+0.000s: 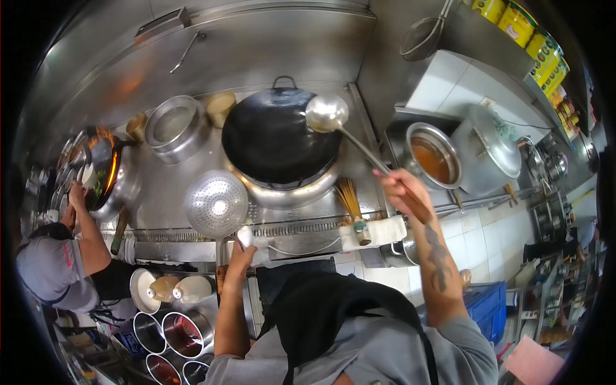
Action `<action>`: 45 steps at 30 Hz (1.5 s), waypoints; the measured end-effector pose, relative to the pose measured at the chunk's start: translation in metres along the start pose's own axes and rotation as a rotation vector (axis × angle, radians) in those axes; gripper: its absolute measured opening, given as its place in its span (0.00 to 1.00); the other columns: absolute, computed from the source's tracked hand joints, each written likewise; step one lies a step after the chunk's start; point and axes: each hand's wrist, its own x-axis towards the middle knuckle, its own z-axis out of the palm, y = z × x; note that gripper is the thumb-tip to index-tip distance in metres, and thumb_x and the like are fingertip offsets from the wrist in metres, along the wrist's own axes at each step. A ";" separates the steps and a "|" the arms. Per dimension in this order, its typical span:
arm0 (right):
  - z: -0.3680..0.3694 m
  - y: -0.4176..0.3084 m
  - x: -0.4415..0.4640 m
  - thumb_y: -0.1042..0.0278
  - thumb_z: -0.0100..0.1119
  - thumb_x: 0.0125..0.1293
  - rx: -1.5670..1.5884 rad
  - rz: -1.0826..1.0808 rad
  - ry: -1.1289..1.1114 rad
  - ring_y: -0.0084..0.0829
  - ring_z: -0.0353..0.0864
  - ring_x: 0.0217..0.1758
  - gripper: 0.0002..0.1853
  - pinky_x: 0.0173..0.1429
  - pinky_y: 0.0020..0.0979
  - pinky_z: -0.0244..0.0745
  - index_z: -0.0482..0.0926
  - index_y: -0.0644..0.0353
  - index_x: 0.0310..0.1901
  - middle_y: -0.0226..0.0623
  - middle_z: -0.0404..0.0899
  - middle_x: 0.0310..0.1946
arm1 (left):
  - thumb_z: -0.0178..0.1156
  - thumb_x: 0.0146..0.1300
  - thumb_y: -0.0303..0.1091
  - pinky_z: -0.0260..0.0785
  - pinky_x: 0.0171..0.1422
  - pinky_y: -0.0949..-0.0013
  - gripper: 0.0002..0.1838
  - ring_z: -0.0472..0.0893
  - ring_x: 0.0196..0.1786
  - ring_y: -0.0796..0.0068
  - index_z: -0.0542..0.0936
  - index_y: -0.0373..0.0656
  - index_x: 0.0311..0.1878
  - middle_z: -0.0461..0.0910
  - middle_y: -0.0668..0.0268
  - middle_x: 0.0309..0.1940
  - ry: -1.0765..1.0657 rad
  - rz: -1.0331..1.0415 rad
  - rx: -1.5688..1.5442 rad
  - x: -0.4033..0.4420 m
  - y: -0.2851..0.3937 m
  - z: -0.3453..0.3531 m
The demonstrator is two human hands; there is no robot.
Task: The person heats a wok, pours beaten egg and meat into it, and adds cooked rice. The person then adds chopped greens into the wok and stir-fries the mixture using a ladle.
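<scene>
My right hand [405, 191] is closed around the handle of a steel ladle [328, 114]. The ladle's bowl is over the right side of a black wok [276, 138], which sits on a burner; whether they touch I cannot tell. My left hand [241, 258] grips a white cloth [245, 236] at the front edge of the stove. Just left of that hand, a perforated strainer [217, 204] lies on the stove top with its handle toward me. A bamboo brush [350, 204] rests near the front edge, beside another white cloth [385, 233].
A pot of brown liquid [431, 160] and a large lidded pot [494, 151] stand at right. Behind are a metal basin [172, 128] and a small container [221, 109]. Another person [61, 263] works at a flaming wok on the left. Sauce containers [186, 335] stand lower left.
</scene>
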 end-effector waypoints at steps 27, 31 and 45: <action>-0.006 0.003 -0.124 0.74 0.47 0.58 -0.636 -0.522 0.788 0.20 0.66 0.13 0.12 0.17 0.23 0.61 0.73 0.66 0.43 0.30 0.70 0.20 | 0.59 0.51 0.30 0.71 0.53 0.50 0.36 0.75 0.48 0.38 0.54 0.29 0.61 0.69 0.36 0.47 0.141 0.207 0.986 0.023 -0.048 0.015; -0.045 0.000 -0.144 0.75 0.47 0.53 -0.964 -0.450 1.004 0.25 0.71 0.16 0.09 0.20 0.27 0.66 0.74 0.71 0.34 0.33 0.71 0.17 | 0.59 0.51 0.31 0.72 0.49 0.48 0.37 0.77 0.44 0.38 0.53 0.31 0.61 0.69 0.37 0.46 0.150 0.215 1.048 0.023 -0.050 0.016; -0.048 -0.002 -0.178 0.73 0.46 0.60 -0.466 -0.473 0.894 0.19 0.64 0.15 0.09 0.18 0.22 0.58 0.72 0.66 0.40 0.29 0.70 0.20 | 0.66 0.45 0.40 0.70 0.55 0.54 0.50 0.76 0.47 0.40 0.50 0.34 0.69 0.70 0.38 0.48 0.188 0.372 1.166 -0.030 0.016 0.015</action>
